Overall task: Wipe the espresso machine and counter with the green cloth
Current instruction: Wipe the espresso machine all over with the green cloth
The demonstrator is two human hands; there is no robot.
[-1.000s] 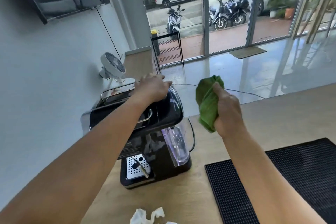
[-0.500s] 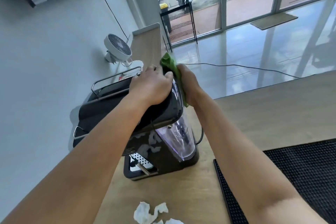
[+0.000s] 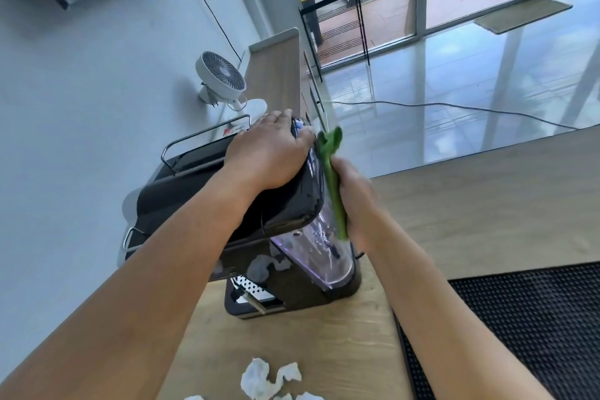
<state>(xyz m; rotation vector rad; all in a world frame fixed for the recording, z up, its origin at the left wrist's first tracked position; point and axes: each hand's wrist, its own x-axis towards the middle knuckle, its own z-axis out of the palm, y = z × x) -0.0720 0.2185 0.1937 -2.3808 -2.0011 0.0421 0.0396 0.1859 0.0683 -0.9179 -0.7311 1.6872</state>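
The wooden desk [image 3: 470,204] runs from the wall on the left out to an edge on the far side, beyond which lies open tiled floor [image 3: 454,81] up to the glass doors. A black ridged mat [image 3: 535,328] covers the near right part of the desk, with bare wood between it and the espresso machine [image 3: 201,201]. The machine stands close to the wall, its right side facing the free stretch of desk. Its clear water tank [image 3: 328,256] is on that right side; whether it holds water cannot be told. The left hand [image 3: 269,156] lies flat on the machine's top, fingers spread and open. The right hand [image 3: 354,201] presses the green cloth [image 3: 332,175] against the machine's right side, fingers closed on it. A small white fan [image 3: 220,75] stands behind the machine by the wall. Crumpled white tissue [image 3: 269,380] lies on the desk at the near edge.
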